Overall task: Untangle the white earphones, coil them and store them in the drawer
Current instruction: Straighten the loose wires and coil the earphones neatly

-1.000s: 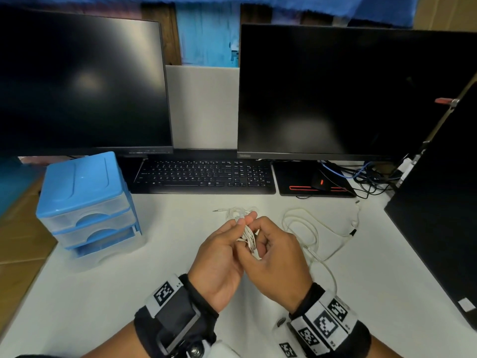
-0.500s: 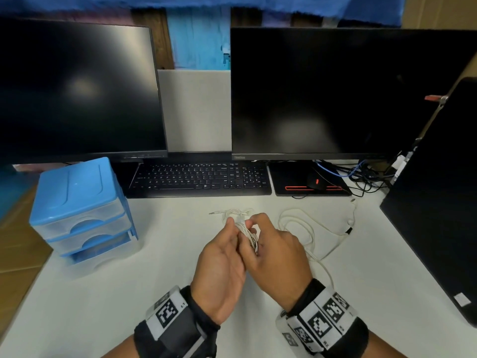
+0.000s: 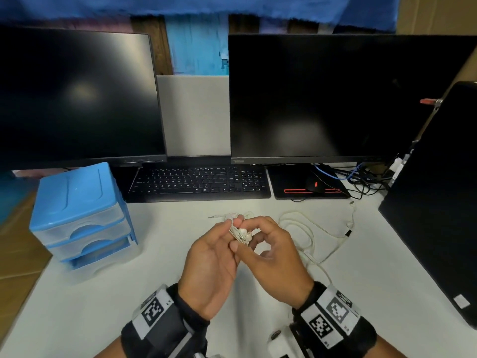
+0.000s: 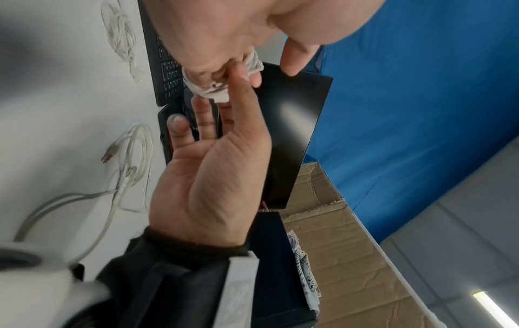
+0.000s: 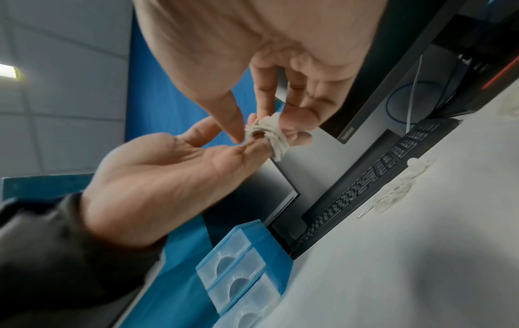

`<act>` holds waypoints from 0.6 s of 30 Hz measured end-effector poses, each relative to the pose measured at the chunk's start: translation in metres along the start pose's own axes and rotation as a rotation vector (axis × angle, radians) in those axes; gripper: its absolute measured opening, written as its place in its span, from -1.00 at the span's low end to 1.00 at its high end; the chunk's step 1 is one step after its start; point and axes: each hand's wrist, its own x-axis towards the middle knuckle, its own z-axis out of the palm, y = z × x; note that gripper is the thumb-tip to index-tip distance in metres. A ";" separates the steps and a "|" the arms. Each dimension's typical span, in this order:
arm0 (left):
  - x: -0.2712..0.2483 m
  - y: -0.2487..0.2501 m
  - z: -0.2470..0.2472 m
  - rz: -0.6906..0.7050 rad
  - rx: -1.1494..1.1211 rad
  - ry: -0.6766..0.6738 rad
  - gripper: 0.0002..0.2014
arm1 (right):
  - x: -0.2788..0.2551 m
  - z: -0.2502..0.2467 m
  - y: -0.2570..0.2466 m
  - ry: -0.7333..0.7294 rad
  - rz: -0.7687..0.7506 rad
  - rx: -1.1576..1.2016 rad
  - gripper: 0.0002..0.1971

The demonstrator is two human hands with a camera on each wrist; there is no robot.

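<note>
Above the middle of the white tabletop [image 3: 90, 313], toward its near edge, two hands meet around a small coil of thin white earphone cable [image 3: 241, 234]. The left hand [image 3: 211, 264] is held out with its fingers fairly straight, and the coil is wound around their tips. The right hand [image 3: 271, 257] curls its thumb and fingers onto the coil, pinching it. Both wrists wear black bands with square black-and-white markers. A second loose tangle of white cord with a metal plug [image 3: 227, 216] lies on the tabletop just beyond the hands, and a longer off-white cable [image 3: 309, 233] loops across the surface to their right. Near the left edge stands a small blue plastic chest of three clear drawers [image 3: 80, 218], all pushed in. Along the far edge sit a black keyboard [image 3: 198, 182], a black mouse pad with a black mouse [image 3: 313, 184], and two dark monitors [image 3: 77, 99]. A black slab-like object [image 3: 438, 202] occupies the right edge.
</note>
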 end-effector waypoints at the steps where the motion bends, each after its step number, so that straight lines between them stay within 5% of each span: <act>1: 0.000 0.002 0.000 0.001 0.019 -0.004 -0.62 | 0.002 -0.003 -0.001 -0.019 -0.003 0.050 -0.85; 9: 0.012 0.026 0.001 0.076 0.028 0.141 -0.79 | 0.000 0.002 -0.002 0.047 0.069 0.249 -0.76; 11: 0.010 0.029 -0.001 0.037 -0.041 0.137 -0.80 | -0.002 0.007 -0.004 -0.035 0.212 0.399 -0.85; 14: 0.006 0.028 -0.002 -0.005 -0.037 0.070 -0.81 | 0.000 0.007 -0.012 -0.187 0.433 0.580 -0.63; 18: 0.006 0.030 -0.001 -0.094 -0.026 -0.010 -0.80 | -0.001 0.006 -0.019 -0.236 0.502 0.510 -0.72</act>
